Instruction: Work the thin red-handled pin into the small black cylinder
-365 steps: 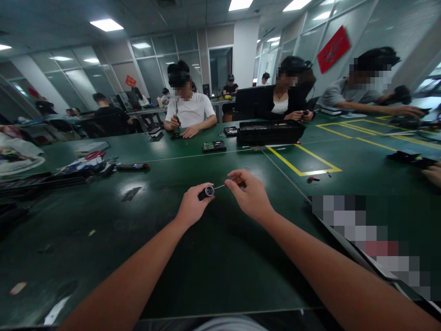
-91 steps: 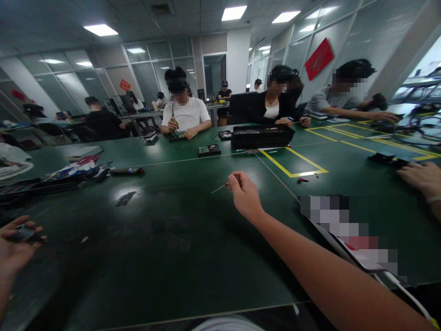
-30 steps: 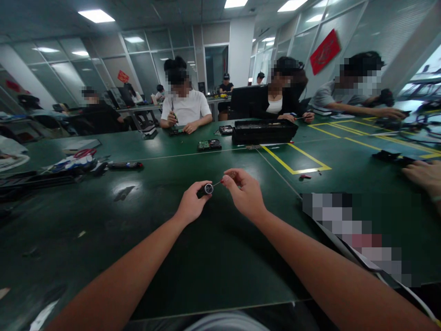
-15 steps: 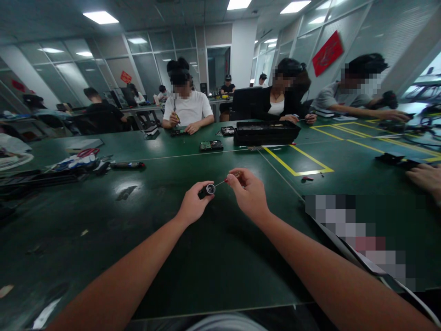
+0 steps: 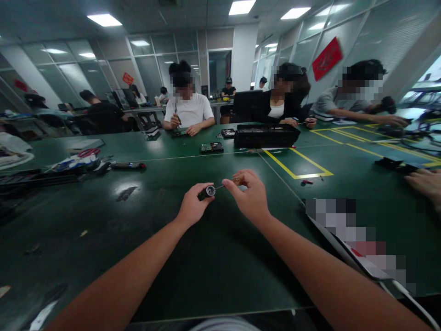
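My left hand is closed round a small black cylinder with a silver-rimmed round end. That round end faces me, and the fingers hide much of its body. To its right, my right hand pinches a screwdriver with a translucent brownish handle. Its thin metal shaft points left at the cylinder's rim. Whether the tip touches the rim or sits just beside it I cannot tell. Both hands are raised over the green tabletop.
Ahead lie a circuit board and a long black tray. A dark tube-shaped tool and piled parts lie left. Small red pieces sit near yellow tape. Co-workers sit across; another person's hand reaches in at right.
My right thumb has slid slightly left along the screwdriver and now covers its red part near the shaft. The left hand keeps its hold on the cylinder. The view has tilted slightly.
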